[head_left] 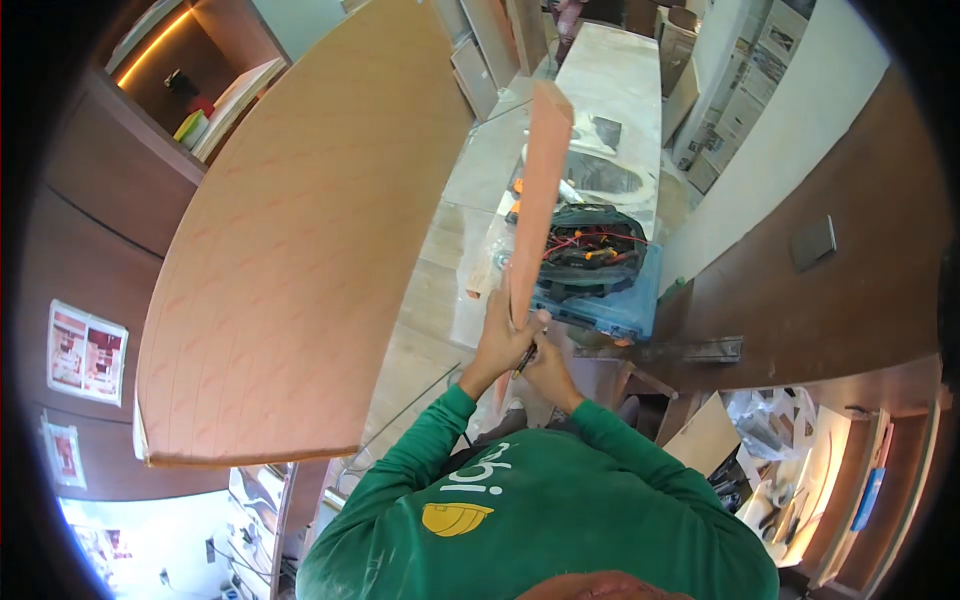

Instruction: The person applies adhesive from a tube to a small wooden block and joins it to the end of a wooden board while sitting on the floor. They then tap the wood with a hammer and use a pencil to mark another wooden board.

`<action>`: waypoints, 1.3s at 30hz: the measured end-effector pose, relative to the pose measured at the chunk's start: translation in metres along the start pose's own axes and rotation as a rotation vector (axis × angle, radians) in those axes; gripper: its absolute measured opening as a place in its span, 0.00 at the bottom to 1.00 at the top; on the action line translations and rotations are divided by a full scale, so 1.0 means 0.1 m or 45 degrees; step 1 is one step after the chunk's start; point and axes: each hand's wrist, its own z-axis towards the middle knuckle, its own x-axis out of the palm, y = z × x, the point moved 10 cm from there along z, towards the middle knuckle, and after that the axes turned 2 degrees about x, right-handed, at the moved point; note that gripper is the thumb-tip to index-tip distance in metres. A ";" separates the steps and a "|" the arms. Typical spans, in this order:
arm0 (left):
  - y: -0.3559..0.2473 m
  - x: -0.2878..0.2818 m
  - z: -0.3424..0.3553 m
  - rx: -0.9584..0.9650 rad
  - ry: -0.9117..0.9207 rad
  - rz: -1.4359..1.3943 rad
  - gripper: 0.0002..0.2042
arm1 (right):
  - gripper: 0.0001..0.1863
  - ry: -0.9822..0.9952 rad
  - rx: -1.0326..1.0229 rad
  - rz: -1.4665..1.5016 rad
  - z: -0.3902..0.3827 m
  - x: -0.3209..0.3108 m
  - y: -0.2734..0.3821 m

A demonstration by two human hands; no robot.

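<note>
A long, narrow reddish-brown wooden strip (541,190) stands out in front of me, its far end raised over the workbench. My left hand (496,337) is closed around the strip near its lower end. Close beside it, my right hand (550,372) is closed on a slim dark pen-like tool (523,361), its fingertips near the strip. I cannot tell whether the right hand also grips the wood. Just past the hands, an open tool bag (592,255) full of tools and red wires rests on a blue case (640,300).
A large curved-edge wooden panel (300,250) fills the left side. Ahead stretches a long pale workbench (612,70). On the right are a dark brown wall panel (800,290) and a lit shelf with a clear plastic bag (770,420). Loose boards (475,75) lean at the back.
</note>
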 end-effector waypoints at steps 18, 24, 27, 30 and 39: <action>0.80 0.28 -0.41 -0.346 0.402 -0.299 0.55 | 0.15 0.160 -0.243 -0.192 0.07 -0.55 0.41; 1.12 0.29 -0.71 -0.392 0.471 -0.327 0.41 | 0.16 0.197 -0.293 -0.129 0.17 -0.77 0.79; 1.23 0.27 -0.84 -0.441 0.438 -0.276 0.35 | 0.17 0.165 -0.437 -0.018 0.26 -0.79 0.87; 1.46 0.06 -0.97 -0.440 0.327 -0.200 0.30 | 0.18 0.233 -0.508 -0.043 0.34 -0.72 0.90; 1.72 -0.07 -1.30 -0.509 0.369 -0.135 0.23 | 0.20 0.267 -0.468 0.083 0.26 -0.51 0.73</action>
